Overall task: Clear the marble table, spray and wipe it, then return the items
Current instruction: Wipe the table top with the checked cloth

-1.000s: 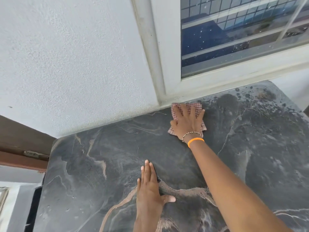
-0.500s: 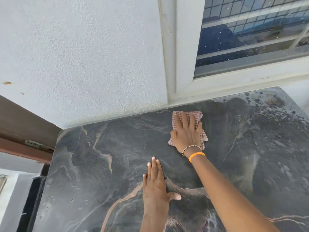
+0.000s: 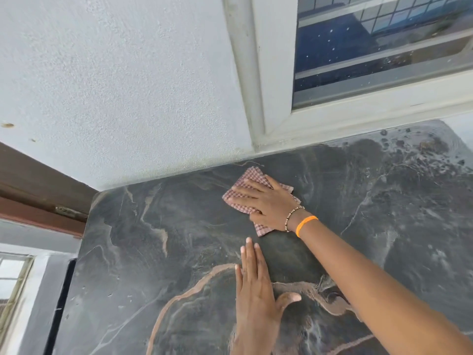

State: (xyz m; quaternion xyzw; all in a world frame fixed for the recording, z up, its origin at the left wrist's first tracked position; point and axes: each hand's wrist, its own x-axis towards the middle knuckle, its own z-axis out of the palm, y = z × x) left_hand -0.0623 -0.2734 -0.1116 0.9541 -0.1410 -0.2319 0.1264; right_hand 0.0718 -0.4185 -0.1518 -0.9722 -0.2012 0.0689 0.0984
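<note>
The dark marble worktop [image 3: 158, 252] stood against a white textured wall [image 3: 115, 85], under a window [image 3: 384, 47]. The left hand [image 3: 256, 290] lay flat on it, fingers straight. The right hand [image 3: 266, 203], fingers spread, pressed a checked cloth [image 3: 252, 176] onto the worktop near its far edge.

Right hand [image 3: 266, 203] flat on checked cloth [image 3: 252, 179]
</note>
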